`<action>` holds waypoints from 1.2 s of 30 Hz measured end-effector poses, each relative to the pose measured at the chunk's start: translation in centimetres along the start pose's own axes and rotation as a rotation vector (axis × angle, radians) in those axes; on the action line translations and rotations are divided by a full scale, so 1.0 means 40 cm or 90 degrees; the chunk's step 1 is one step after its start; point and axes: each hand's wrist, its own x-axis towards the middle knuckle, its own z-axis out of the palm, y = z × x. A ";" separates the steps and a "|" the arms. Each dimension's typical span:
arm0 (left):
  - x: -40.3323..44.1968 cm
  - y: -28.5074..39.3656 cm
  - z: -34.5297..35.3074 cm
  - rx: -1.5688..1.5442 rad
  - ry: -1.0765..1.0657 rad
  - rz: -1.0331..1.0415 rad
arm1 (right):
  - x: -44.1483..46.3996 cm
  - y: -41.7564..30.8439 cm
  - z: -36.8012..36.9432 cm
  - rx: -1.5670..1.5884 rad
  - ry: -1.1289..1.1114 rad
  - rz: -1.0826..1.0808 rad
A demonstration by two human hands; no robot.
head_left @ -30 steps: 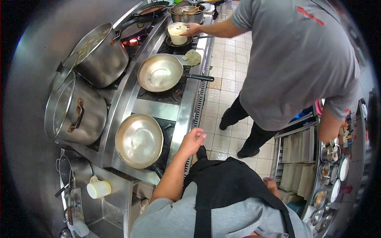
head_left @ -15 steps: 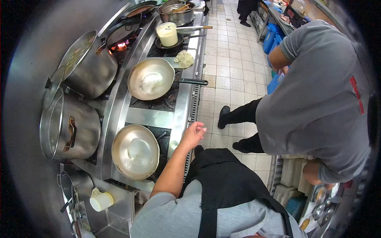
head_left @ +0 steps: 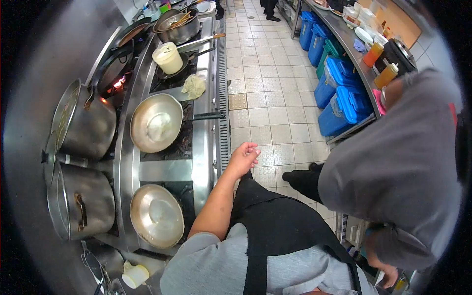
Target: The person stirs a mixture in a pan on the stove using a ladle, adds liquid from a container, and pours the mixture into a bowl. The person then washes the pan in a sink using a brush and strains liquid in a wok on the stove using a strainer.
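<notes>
My left hand (head_left: 245, 158) hangs in front of my black apron (head_left: 280, 216), over the floor beside the stove. It holds nothing; its fingers are loosely bent and a little apart. The nearest thing on the stove is a frying pan (head_left: 157, 123) with a black handle (head_left: 209, 116), which my hand does not touch. Closer to me, a second shallow pan (head_left: 156, 216) sits on a burner; its handle does not show. Both pans look bare inside, with a shine on the metal. My right hand is out of view.
Two large steel pots (head_left: 93, 123) stand along the wall. A white tub (head_left: 168, 59) and a crumpled cloth (head_left: 193, 87) lie farther along the stove. A flame (head_left: 118, 82) burns under a wok. A co-worker in grey (head_left: 393, 167) stands close at right, near blue bins (head_left: 346, 110).
My view has shifted, bringing more of the bins and right counter into sight. The co-worker has moved, one hand now low at the right. My left hand stays empty.
</notes>
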 end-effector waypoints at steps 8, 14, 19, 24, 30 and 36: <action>0.329 0.169 -0.112 -0.080 0.057 0.055 | 0.051 -0.403 -0.026 0.027 0.064 -0.074; 0.538 0.281 -0.221 -0.109 0.058 0.050 | 0.088 -0.340 -0.073 0.040 0.106 0.036; 0.711 0.321 -0.290 -0.169 0.147 0.014 | 0.243 -0.319 0.003 -0.007 0.043 0.144; 0.836 0.296 -0.303 -0.229 0.241 -0.050 | 0.456 -0.355 0.049 -0.070 -0.072 0.185; 0.937 0.264 -0.310 -0.305 0.376 -0.069 | 0.775 -0.601 0.006 -0.157 -0.164 0.152; 1.013 0.248 -0.340 -0.396 0.461 -0.100 | 1.121 -1.089 0.026 -0.157 -0.231 0.039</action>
